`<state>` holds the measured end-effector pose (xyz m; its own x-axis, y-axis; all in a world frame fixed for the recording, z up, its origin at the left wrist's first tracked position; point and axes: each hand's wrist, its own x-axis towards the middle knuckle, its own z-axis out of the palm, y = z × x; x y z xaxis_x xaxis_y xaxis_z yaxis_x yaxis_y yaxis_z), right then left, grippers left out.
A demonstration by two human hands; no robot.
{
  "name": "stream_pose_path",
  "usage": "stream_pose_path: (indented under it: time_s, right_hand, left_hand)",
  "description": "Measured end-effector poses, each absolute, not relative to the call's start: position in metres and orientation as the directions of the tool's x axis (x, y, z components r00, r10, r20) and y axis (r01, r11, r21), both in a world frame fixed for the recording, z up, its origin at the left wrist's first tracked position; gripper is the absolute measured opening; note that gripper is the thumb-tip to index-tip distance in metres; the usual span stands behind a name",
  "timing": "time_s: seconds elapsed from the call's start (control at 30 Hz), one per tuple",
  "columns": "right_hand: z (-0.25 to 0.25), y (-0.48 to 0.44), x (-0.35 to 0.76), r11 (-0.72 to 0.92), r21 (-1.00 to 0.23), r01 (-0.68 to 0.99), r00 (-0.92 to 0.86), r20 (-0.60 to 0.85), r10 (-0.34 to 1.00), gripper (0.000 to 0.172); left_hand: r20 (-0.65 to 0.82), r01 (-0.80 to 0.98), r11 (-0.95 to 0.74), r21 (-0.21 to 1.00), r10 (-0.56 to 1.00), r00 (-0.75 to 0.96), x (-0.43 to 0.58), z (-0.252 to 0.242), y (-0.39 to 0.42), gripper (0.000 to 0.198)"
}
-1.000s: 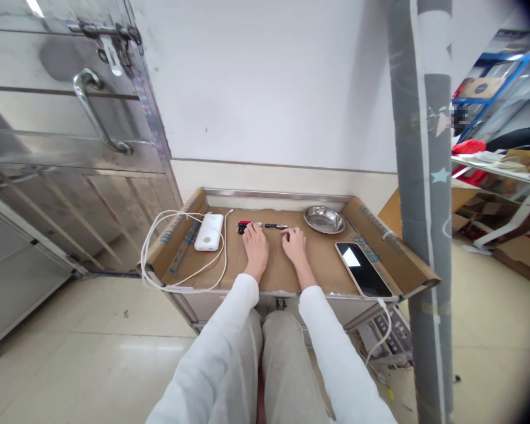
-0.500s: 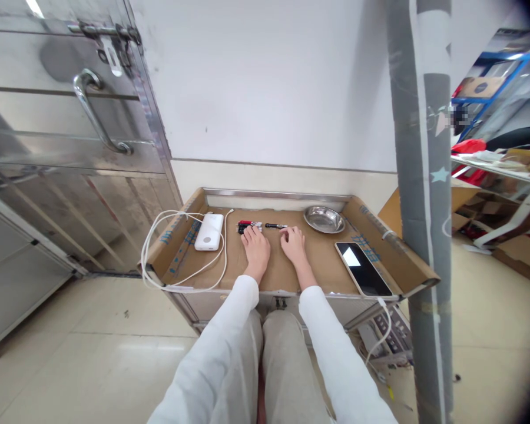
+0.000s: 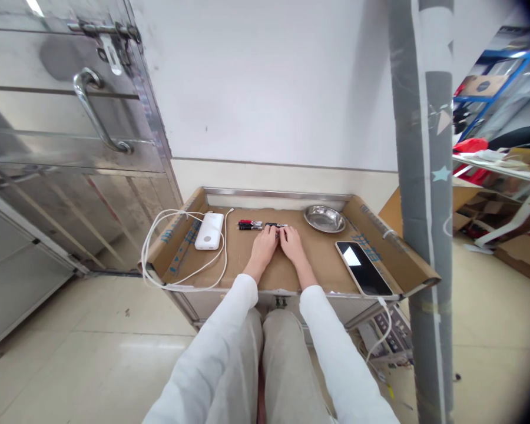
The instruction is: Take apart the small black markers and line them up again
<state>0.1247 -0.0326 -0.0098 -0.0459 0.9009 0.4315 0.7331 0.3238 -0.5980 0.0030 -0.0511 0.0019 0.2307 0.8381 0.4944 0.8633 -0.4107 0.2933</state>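
Left hand (image 3: pixel 263 245) and right hand (image 3: pixel 294 244) close together, fingers curled, at the near edge of a dark pen (image 3: pixel 274 224) mid-worktop (image 3: pixel 235 256); can't tell if either grips anything. Red and black pens (image 3: pixel 249 226) lie side by side just left of it. White power bank (image 3: pixel 209 231) farther left, steel bowl (image 3: pixel 324 219) to the right, phone (image 3: pixel 364 270) near the front right edge.
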Motion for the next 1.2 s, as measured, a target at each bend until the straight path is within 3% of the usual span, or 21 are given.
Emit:
stream_pose_path:
  time_s: [0.2, 0.33, 0.5, 0.77, 1.07, 1.2]
  right_hand:
    - [-0.014, -0.031, 0.129, 0.324, -0.875, 0.359, 0.024, 0.356, 0.934, 0.026]
    - [-0.019, -0.025, 0.134, 0.288, -0.941, 0.177, 0.1, 0.308, 0.946, 0.028]
    - [-0.017, -0.025, 0.137, 0.198, -0.98, -0.015, 0.221, 0.19, 0.957, 0.03]
    - [-0.01, -0.027, 0.14, 0.146, -0.981, -0.129, 0.132, 0.129, 0.983, 0.029]
    - [-0.006, -0.029, 0.146, 0.137, -0.953, -0.27, 0.083, 0.119, 0.989, 0.033]
    - [-0.007, -0.029, 0.146, 0.149, -0.956, -0.251, 0.066, 0.137, 0.988, 0.037]
  left_hand:
    - [0.508, 0.729, -0.464, 0.503, 0.841, 0.184, 0.002, 0.005, -0.054, 0.011]
    - [0.515, 0.649, -0.478, 0.592, 0.844, 0.152, 0.001, 0.003, -0.053, 0.015]
    - [0.669, 0.527, -0.582, 0.619, 0.742, 0.035, 0.0, -0.002, -0.045, 0.016]
    - [0.768, 0.469, -0.698, 0.542, 0.638, 0.062, 0.001, 0.002, -0.045, 0.021]
    - [0.763, 0.499, -0.677, 0.54, 0.645, 0.049, 0.0, 0.013, -0.055, 0.019]
    - [0.763, 0.502, -0.665, 0.553, 0.647, 0.016, -0.001, 0.013, -0.055, 0.019]
